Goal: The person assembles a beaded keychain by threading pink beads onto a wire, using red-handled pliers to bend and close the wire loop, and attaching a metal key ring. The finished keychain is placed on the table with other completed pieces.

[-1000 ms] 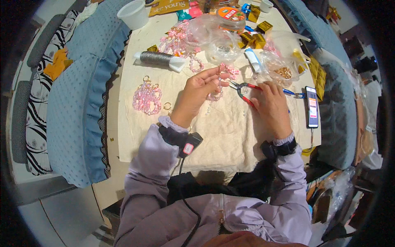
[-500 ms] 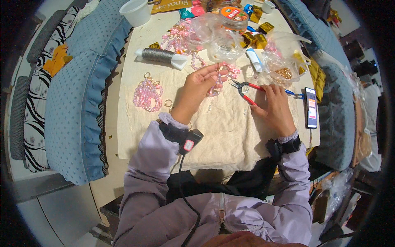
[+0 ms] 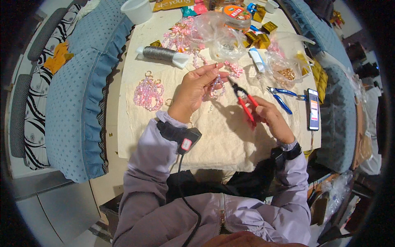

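Over the cream cloth [image 3: 197,140], my left hand [image 3: 195,87] pinches a pink bead strand [image 3: 217,85], which dangles from the fingertips in a loop. My right hand [image 3: 272,116] is closed round the red handles of a pair of pliers [image 3: 243,101]. Their dark jaws point up and left, close to the fingers of my left hand. A finished-looking bundle of pink bead strands [image 3: 148,94] with a gold ring lies left of my left hand. Near my left wrist rests a gold ring [image 3: 169,102]. Blue-handled cutters [image 3: 282,99] lie beyond my right hand.
A spool of grey thread [image 3: 158,54] lies at the left. Pink beads [image 3: 180,35], clear plastic bags [image 3: 227,45] and a round tub with an orange lid [image 3: 236,17] crowd the far side. Gold beads [image 3: 285,75] sit in a bag near a phone [image 3: 313,109].
My right hand has lifted the red pliers off the cloth and turned their jaws toward my left hand. The blue cutters now show fully. My left hand stays almost in place.
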`<state>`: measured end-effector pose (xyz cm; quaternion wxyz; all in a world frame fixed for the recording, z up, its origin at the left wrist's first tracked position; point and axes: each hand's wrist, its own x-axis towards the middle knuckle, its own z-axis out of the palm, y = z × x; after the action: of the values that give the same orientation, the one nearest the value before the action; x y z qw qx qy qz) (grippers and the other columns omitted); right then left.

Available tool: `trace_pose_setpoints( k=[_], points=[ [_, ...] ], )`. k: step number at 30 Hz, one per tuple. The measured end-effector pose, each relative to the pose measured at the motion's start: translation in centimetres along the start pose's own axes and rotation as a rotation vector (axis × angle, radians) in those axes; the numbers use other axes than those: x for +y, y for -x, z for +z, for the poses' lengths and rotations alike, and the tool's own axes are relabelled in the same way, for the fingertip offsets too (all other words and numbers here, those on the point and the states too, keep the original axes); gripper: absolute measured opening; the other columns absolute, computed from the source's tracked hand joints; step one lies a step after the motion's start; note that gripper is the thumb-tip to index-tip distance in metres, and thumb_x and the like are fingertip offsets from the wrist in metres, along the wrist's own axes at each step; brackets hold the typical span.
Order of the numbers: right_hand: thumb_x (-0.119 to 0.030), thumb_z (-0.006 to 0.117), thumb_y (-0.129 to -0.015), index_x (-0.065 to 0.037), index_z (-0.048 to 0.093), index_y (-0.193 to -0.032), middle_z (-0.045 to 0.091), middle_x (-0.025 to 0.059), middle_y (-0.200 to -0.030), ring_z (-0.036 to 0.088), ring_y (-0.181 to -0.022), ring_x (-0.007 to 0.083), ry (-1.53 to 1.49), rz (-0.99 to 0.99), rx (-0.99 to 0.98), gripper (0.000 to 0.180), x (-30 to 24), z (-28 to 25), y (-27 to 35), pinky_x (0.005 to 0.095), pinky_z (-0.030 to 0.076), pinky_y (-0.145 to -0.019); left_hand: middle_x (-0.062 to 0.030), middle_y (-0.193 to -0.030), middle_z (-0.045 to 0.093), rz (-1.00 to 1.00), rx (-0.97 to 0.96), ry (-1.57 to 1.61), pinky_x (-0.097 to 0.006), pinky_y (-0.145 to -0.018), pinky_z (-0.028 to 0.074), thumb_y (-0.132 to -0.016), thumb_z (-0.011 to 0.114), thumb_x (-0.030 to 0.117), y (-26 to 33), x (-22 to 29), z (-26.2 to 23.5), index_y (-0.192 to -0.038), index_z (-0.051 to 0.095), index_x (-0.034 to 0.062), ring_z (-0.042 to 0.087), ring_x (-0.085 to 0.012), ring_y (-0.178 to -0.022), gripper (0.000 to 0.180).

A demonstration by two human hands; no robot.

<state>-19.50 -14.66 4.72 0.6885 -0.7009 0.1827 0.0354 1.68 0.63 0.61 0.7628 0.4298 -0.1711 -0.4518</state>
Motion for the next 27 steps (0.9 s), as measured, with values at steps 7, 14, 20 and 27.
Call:
trace_pose_setpoints(
  k=[7,14,20,27],
  points=[
    [-0.034,0.043,-0.094,0.003,0.055,-0.131,0.067,0.0106,-0.09,0.062,-0.072,0.0152,-0.111,0.034,-0.046,0.053,1.2,1.3,-0.7,0.0278,0.051,-0.067,-0.0176,-0.113,0.07,-0.002,0.004,0.031,-0.022,-0.078,0.056,-0.098,0.063,0.019,0.2,0.4,0.0,-0.133,0.057,-0.0029,0.069,-0.0216,-0.106,0.041],
    [-0.022,0.044,-0.093,0.003,0.054,-0.132,0.065,0.0071,-0.092,0.062,-0.077,0.0144,-0.225,0.051,-0.073,0.047,1.3,1.3,-0.8,0.0276,0.05,-0.07,-0.0176,-0.113,0.071,-0.005,-0.001,0.019,-0.022,-0.078,0.055,-0.098,0.064,0.019,0.3,0.6,0.3,-0.134,0.057,-0.0032,0.069,-0.0221,-0.106,0.042],
    [-0.024,0.043,-0.095,0.004,0.054,-0.131,0.066,0.0084,-0.092,0.062,-0.076,0.0138,-0.341,0.062,-0.049,0.046,1.2,1.9,-1.1,0.0259,0.051,-0.067,-0.0175,-0.113,0.07,0.004,-0.024,0.032,-0.025,-0.084,0.055,-0.098,0.064,0.02,0.2,0.4,0.1,-0.135,0.056,-0.003,0.068,-0.0231,-0.107,0.044],
    [-0.026,0.045,-0.097,0.004,0.055,-0.127,0.064,0.0069,-0.088,0.058,-0.069,0.0115,-0.454,0.084,-0.036,0.044,0.7,2.6,-1.0,0.0237,0.048,-0.062,-0.0155,-0.112,0.07,-0.009,-0.029,0.021,-0.027,-0.089,0.054,-0.099,0.063,0.021,0.1,0.1,0.0,-0.136,0.055,-0.002,0.068,-0.0226,-0.108,0.044]
  ],
)
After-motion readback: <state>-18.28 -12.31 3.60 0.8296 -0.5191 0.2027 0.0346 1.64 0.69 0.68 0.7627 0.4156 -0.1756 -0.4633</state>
